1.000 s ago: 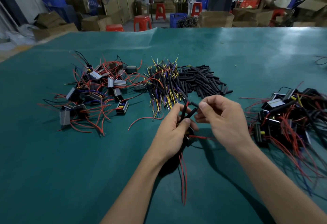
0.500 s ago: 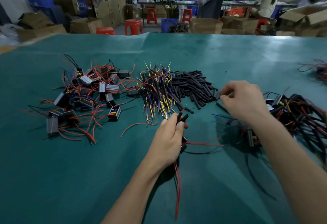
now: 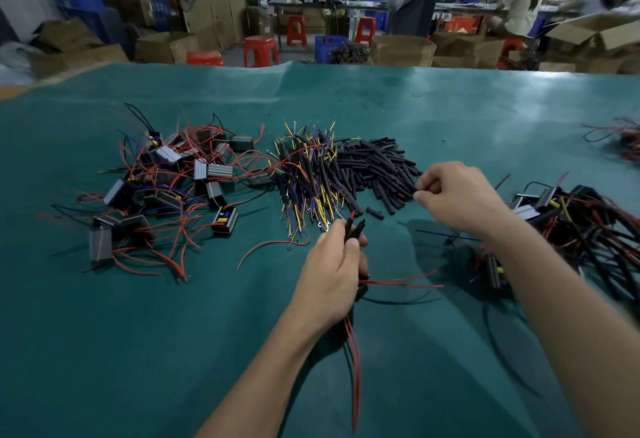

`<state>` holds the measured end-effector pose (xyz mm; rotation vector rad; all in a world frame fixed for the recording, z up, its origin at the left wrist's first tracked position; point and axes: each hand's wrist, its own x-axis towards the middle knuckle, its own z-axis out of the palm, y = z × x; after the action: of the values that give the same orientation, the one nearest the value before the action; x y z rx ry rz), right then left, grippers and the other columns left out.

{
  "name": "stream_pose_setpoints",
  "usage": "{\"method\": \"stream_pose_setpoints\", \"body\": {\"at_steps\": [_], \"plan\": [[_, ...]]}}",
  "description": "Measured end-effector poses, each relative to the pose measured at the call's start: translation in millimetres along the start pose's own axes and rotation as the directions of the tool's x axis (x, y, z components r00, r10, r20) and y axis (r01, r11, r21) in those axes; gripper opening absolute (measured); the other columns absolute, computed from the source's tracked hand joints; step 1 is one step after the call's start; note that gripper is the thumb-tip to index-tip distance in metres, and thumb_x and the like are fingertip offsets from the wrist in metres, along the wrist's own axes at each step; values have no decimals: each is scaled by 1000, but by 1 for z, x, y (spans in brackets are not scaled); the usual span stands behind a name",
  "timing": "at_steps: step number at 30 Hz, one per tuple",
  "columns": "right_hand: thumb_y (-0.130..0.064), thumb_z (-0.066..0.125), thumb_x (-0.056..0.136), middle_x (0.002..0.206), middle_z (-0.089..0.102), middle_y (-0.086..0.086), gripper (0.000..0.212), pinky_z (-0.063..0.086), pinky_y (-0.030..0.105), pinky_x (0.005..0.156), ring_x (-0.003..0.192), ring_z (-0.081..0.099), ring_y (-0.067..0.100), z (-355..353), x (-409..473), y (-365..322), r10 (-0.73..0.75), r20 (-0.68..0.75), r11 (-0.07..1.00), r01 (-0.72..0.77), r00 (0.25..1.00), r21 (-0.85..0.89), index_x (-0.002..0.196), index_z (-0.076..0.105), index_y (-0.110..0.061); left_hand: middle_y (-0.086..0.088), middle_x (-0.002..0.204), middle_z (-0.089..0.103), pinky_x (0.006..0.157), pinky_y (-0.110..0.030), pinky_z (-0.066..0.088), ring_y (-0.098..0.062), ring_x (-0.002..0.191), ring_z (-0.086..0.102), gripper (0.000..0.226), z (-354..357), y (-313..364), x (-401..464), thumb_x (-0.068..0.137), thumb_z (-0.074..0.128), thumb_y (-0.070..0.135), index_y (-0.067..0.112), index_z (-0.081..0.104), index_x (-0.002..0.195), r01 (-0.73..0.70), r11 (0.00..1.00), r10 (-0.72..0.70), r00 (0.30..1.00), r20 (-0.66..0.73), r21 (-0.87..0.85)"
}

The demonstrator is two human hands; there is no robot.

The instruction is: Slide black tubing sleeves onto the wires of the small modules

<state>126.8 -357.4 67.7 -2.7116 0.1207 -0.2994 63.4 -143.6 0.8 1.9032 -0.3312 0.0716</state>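
Note:
My left hand point(image 3: 332, 275) grips a small module with its red wires point(image 3: 355, 365) hanging toward me; two wire ends with black sleeves point(image 3: 353, 228) stick up past my fingers. My right hand point(image 3: 453, 195) is at the right edge of the pile of loose black tubing sleeves point(image 3: 377, 169), fingers curled and pinching a sleeve there. A heap of unsleeved modules with red wires point(image 3: 156, 195) lies to the left. Sleeved modules point(image 3: 571, 226) are piled at the right.
A bundle of yellow, purple and black wires point(image 3: 308, 181) lies between the module heap and the sleeves. Everything rests on a green mat point(image 3: 138, 351). More wires point(image 3: 623, 139) sit at the far right edge. Cardboard boxes and red stools stand beyond the table.
My right hand left the module in my left hand and reached out to the sleeve pile, where it now pinches a sleeve. My left hand stayed holding the module.

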Motion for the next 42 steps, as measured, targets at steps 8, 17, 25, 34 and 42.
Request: {"method": "stream_pose_setpoints", "body": {"at_steps": [8, 17, 25, 34, 42], "plan": [[-12, 58, 88, 103, 64, 14, 12, 51, 42, 77, 92, 56, 37, 31, -5, 5, 76, -29, 970, -80, 997, -231, 98, 63, -14, 3, 79, 56, 80, -44, 51, -14, 75, 57, 18, 1, 3, -4, 104, 35, 22, 23, 52, 97, 7, 1000, -6, 1000, 22, -8], [-28, 73, 84, 68, 66, -13, 11, 48, 26, 72, 78, 66, 16, 40, 33, -78, -152, 107, 983, 139, 983, 117, 74, 72, -25, 9, 71, 50, 73, -54, 54, -4, 53, 48, 11, 2, 5, -1, 100, 40, 12, 7, 48, 92, 28, 997, -32, 998, -54, -78], [-31, 80, 84, 85, 71, 7, 20, 50, 29, 70, 83, 66, 24, 77, 64, -106, 24, 171, 968, -66, 985, 244, 81, 74, -12, 12, 70, 49, 77, -50, 54, -20, 70, 46, 19, -3, 8, -4, 93, 36, 23, 12, 52, 93, -17, 999, 13, 997, -78, -43], [-2, 63, 96, 71, 71, 7, 9, 40, 16, 45, 52, 49, 8, -2, 15, -76, -82, 170, 469, -112, 982, 876, 100, 67, -9, 7, 66, 45, 74, -53, 54, -16, 61, 49, 25, -11, 3, -5, 91, 35, 26, 21, 58, 101, -32, 997, 33, 999, 5, -70], [6, 41, 87, 62, 53, 11, 37, 27, 21, 41, 42, 39, 14, 13, -64, -22, 3, 289, 132, -286, 957, 949, 111, 68, -4, 13, 58, 50, 69, -54, 54, -13, 56, 50, 22, -6, 4, -1, 101, 40, 11, 23, 57, 97, -29, 998, 28, 1000, -5, -48]]}}
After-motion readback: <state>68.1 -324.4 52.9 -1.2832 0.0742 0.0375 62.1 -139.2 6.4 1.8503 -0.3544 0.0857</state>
